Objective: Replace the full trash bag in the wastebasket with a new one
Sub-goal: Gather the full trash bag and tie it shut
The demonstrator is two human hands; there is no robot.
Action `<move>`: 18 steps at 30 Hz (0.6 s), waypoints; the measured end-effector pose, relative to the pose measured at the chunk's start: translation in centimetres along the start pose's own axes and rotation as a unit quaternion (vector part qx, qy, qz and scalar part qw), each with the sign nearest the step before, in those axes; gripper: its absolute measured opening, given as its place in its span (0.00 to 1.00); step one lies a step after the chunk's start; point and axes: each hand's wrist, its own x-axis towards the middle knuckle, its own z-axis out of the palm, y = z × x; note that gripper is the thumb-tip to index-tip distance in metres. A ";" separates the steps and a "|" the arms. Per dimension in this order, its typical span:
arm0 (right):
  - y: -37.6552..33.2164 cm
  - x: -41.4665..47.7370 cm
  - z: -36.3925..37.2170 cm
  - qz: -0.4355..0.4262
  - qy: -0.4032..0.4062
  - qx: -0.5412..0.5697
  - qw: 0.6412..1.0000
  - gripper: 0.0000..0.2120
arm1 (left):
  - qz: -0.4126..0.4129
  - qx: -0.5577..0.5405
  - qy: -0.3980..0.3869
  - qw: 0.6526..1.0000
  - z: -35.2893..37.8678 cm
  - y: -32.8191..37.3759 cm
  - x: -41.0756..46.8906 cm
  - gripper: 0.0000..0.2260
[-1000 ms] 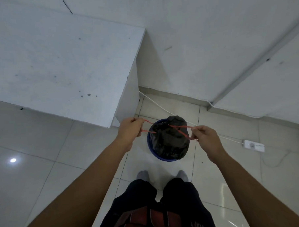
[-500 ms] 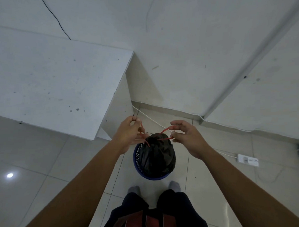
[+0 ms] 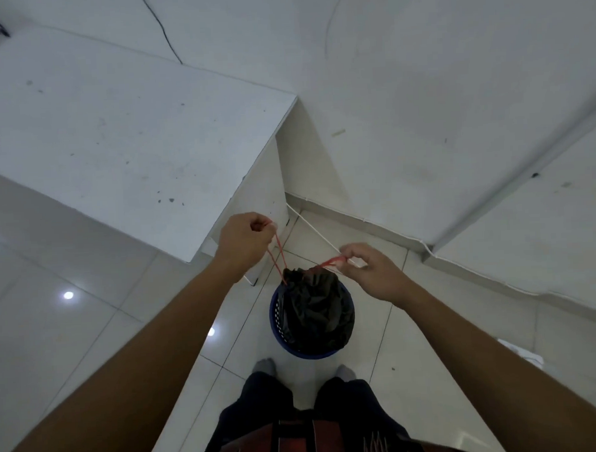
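While the black trash bag [image 3: 314, 310] sits gathered inside the blue wastebasket [image 3: 275, 324] on the tiled floor [image 3: 89, 337], its red drawstring [image 3: 277, 257] is held from both sides. One loop is gripped in the curled fingers of the left hand [image 3: 246, 241], raised above and to the left of the bag. The other loop is pinched between thumb and fingertips of the right hand [image 3: 377, 277] — just beside the bag's puckered top. A white worktop [image 3: 115, 138] is seen on the left, and a white cable [image 3: 314, 230] is laid across the floor behind the wastebasket. Grey-socked feet [image 3: 263, 365] are planted just in front of it.
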 end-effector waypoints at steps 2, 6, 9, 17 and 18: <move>-0.9 0.6 0.6 -0.012 -0.030 0.093 0.995 0.08 | 0.010 0.020 0.011 1.000 0.1 -0.1 -0.1 0.05; -2.4 2.3 2.4 -0.030 -0.041 0.179 0.983 0.09 | 0.032 0.070 0.029 0.997 -0.1 -0.2 0.5 0.06; -3.4 3.8 3.2 -0.011 -0.013 0.228 0.974 0.06 | 0.067 0.115 0.023 0.991 -0.8 0.0 2.0 0.08; -5.1 8.3 4.9 0.014 0.034 0.171 0.985 0.24 | 0.133 0.055 -0.012 0.990 -2.2 -0.5 6.0 0.06; -4.9 8.8 5.2 0.018 0.015 0.121 0.992 0.32 | 0.146 0.051 -0.039 0.987 -2.3 -0.6 6.4 0.06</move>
